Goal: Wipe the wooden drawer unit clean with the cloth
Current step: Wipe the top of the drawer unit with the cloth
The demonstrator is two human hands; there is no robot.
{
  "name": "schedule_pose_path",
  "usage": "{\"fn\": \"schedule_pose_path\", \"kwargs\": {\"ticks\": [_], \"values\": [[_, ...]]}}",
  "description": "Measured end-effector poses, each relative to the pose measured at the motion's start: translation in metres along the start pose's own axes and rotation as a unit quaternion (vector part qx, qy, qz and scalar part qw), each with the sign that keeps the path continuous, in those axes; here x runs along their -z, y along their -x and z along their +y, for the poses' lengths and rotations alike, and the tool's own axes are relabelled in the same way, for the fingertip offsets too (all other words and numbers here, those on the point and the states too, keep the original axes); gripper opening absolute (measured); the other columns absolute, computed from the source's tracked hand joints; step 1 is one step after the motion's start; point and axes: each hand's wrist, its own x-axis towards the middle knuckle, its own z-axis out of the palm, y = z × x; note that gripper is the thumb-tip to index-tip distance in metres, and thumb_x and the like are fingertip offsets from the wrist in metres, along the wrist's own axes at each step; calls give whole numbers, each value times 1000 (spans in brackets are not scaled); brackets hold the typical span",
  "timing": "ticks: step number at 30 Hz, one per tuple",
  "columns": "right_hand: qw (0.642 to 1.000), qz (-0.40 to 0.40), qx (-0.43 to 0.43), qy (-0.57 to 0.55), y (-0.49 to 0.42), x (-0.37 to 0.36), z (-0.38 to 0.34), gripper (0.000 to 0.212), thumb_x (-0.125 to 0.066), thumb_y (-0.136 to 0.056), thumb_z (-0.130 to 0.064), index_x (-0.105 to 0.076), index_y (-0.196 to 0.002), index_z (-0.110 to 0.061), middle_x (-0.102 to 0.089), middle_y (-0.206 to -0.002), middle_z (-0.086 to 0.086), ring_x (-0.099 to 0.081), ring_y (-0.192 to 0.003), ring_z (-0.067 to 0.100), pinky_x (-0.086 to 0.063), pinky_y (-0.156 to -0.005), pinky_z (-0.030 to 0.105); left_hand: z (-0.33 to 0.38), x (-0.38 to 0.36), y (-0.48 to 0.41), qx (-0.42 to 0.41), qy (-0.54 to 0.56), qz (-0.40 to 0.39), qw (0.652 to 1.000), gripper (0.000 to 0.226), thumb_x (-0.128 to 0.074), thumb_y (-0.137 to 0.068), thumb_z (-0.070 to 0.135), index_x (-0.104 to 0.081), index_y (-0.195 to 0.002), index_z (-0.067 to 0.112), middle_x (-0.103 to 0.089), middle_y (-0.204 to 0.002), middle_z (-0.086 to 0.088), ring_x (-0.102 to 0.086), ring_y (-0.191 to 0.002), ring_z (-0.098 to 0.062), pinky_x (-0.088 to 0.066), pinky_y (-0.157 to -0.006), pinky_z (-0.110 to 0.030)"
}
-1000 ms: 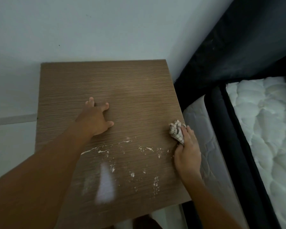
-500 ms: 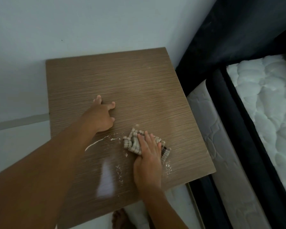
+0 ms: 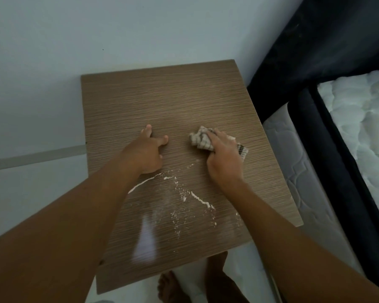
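— Both hands sit on the top of the wooden drawer unit (image 3: 162,101). Right hand (image 3: 222,158), right of frame centre, is pressed down over the checked cloth (image 3: 200,139), fingers curled onto it and holding it bunched; cloth pokes out past the fingertips on the upper left and past the hand's right side.

— And the left hand (image 3: 149,152)?

— At frame centre, fingers loosely spread and empty, fingertips bracing on the wood. Its forearm runs in from the lower left; the right forearm comes from the lower right.

— Room around the cloth?

— Bare wood lies above both hands up to the back edge, which meets the pale wall (image 3: 140,29). To the right there is a strip of top before the side edge, beside a dark bed frame (image 3: 315,149) and quilted mattress (image 3: 359,119). White powder streaks (image 3: 184,193) lie below the hands, towards the near edge, under which bare feet (image 3: 173,285) show.

— Change from half a second back?

— Cloth and right hand have moved up and right, off the powder, leaving a fresh curved line of it.
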Motion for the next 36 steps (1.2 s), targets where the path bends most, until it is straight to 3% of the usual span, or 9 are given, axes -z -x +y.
{"fn": "schedule_pose_path", "kwargs": {"ticks": [4, 9, 13, 18, 22, 26, 29, 32, 36], "values": [[989, -32, 140, 30, 31, -16, -7, 59, -51, -85, 2, -50, -139, -22, -47, -147, 2, -35, -140, 23, -16, -119, 37, -7, 0, 0, -6, 11, -5, 1000, 63, -47, -98, 13, -23, -151, 36, 16, -162, 1, 6, -150, -22, -15, -120, -43], [962, -89, 255, 39, 104, -20, 10, 54, -51, -81, -7, -56, -133, -19, -56, -139, 2, -45, -134, 18, -26, -115, 41, -13, -3, 3, -6, 33, -6, 999, 62, -42, -98, 8, -26, -150, 37, 13, -163, 6, 1, -150, -18, -16, -120, -40], [971, -79, 228, -8, 128, -2, 9, 56, -57, -78, -6, -58, -131, -25, -57, -136, -6, -48, -127, 9, -35, -109, 29, -18, -4, 11, -15, 82, 53, 995, 49, -43, -99, 12, -43, -144, 29, -10, -163, 5, -23, -146, -18, -23, -114, -34], [983, -37, 167, -63, 75, 29, -9, 60, -52, -80, 1, -56, -134, -25, -56, -138, -8, -50, -128, 11, -38, -104, 32, -45, -14, 37, -40, 162, 249, 954, 36, -47, -99, 21, -56, -134, 22, -55, -136, -3, -54, -122, -24, -43, -100, -36], [981, -42, 187, -36, 5, 24, -37, 59, -52, -82, 2, -55, -135, -25, -57, -137, -6, -49, -126, 10, -36, -100, 22, -71, -33, 56, 69, 180, 323, 927, 42, -45, -99, 26, -48, -140, 23, -47, -140, -4, -51, -123, -26, -45, -98, -40], [976, -78, 201, -12, -53, -22, -64, 55, -44, -86, -4, -55, -133, -29, -60, -132, -5, -53, -122, 17, -42, -102, 37, -84, -50, 72, 183, 267, 329, 887, 44, -44, -99, 24, -46, -142, 14, -48, -138, -14, -51, -123, -31, -42, -101, -40], [971, -78, 227, 16, -55, -54, -81, 57, -43, -83, -1, -56, -135, -23, -56, -139, 0, -47, -130, 22, -31, -112, 39, -88, -55, 81, 253, 339, 317, 849, 40, -47, -99, 22, -53, -136, 7, -57, -132, -14, -54, -123, -30, -41, -100, -33], [941, -130, 312, 20, -18, -62, -91, 59, -47, -79, 4, -57, -134, -16, -55, -140, 6, -44, -133, 25, -27, -115, 44, -91, -60, 87, 274, 371, 293, 837, 26, -47, -97, 16, -72, -97, 12, -66, -92, -6, -62, -86, -22, -41, -74, -24], [900, -170, 400, 22, 36, -56, -61, 51, -43, -83, -9, -61, -130, -14, -58, -137, 8, -48, -131, 28, -24, -116, 49, -93, -67, 95, 299, 379, 286, 828, 24, -52, -97, 17, -75, -102, 8, -68, -91, -4, -54, -70, -8, -39, -68, -19]]}}
